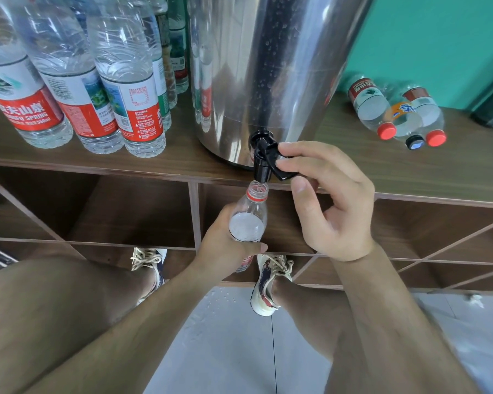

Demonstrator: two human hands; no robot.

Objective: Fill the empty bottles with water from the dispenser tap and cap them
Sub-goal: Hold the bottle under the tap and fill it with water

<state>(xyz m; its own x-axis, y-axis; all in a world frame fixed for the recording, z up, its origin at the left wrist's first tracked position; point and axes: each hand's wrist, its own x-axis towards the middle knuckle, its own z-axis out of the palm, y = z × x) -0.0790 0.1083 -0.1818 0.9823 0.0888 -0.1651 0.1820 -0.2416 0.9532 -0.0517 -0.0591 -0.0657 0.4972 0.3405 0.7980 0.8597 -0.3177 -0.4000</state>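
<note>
**fig. 1: a bottle being filled at the dispenser tap**

an uncapped clear bottle (248,220) is being held upright, tilted slightly, with its mouth just under the spout of the black tap (261,163). the bottle is being gripped around its body by the left hand (225,245), whose fingers are being wrapped round the label zone. a red ring is being shown at the neck, and a water surface is being seen high inside the bottle. the tap's lever (285,173) is being pinched between the thumb and forefinger of the right hand (328,206); the remaining fingers are being kept curled beneath it. the tap is being carried at the base of a steel dispenser (268,66), which is being supported by a brown shelf top (382,172), with the spout overhanging the front edge. to the left of the dispenser, a group of upright bottles (125,95) is being shown on the same shelf top, their tops being cut off by the frame. to the right, three capped bottles (396,112) are being shown lying on their sides, touching one another. below, the person's shoes (268,282) are being seen on a grey tiled floor (239,351) that is being dotted with water drops.
</note>
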